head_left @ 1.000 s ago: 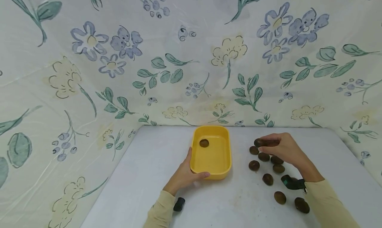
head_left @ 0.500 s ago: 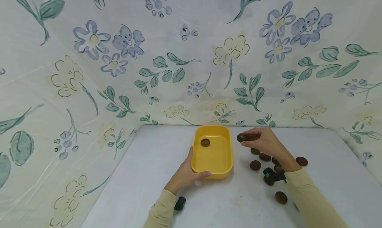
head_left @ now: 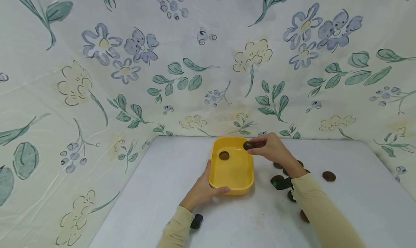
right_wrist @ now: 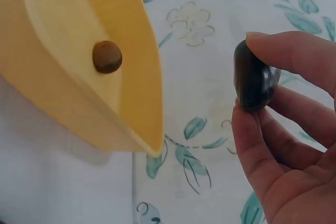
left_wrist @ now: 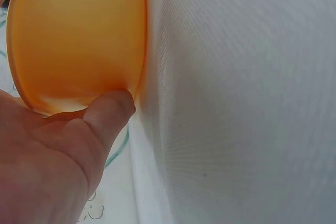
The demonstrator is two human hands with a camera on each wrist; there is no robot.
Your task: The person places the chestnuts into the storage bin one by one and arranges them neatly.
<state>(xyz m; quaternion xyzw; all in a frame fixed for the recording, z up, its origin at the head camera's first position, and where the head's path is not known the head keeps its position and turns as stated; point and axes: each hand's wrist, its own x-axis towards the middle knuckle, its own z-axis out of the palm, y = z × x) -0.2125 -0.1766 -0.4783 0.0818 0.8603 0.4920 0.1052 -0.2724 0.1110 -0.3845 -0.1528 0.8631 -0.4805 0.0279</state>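
Head view: the yellow box (head_left: 231, 174) stands on the white counter (head_left: 156, 201). One brown stone (head_left: 224, 155), or something that looks like a stone, lies inside it, toward the far left.
Left hand (head_left: 205, 190): grips the near left corner of the box, thumb along the near edge and fingers up the left side.
Right hand (head_left: 274, 149): pinches a dark stone (right_wrist: 256, 76) between thumb and fingertips. The right wrist view shows a shiny oval, held apart from the box.
Held stone's place: in the head view it overlaps the far right part of the rim, in the air and not inside.
Just changed: over the last second, the right hand has brought this stone leftward from the group to the box's edge, while the left hand and box hold their places.
For the work: the carry looks mostly done, but the stone is not yet let go, so only one lies in the box.
Loose stones (head_left: 329, 176): several on the counter right of the box, some partly hidden by the right arm and sleeve (head_left: 325, 212).
Behind: a flowered cloth (head_left: 182, 103).
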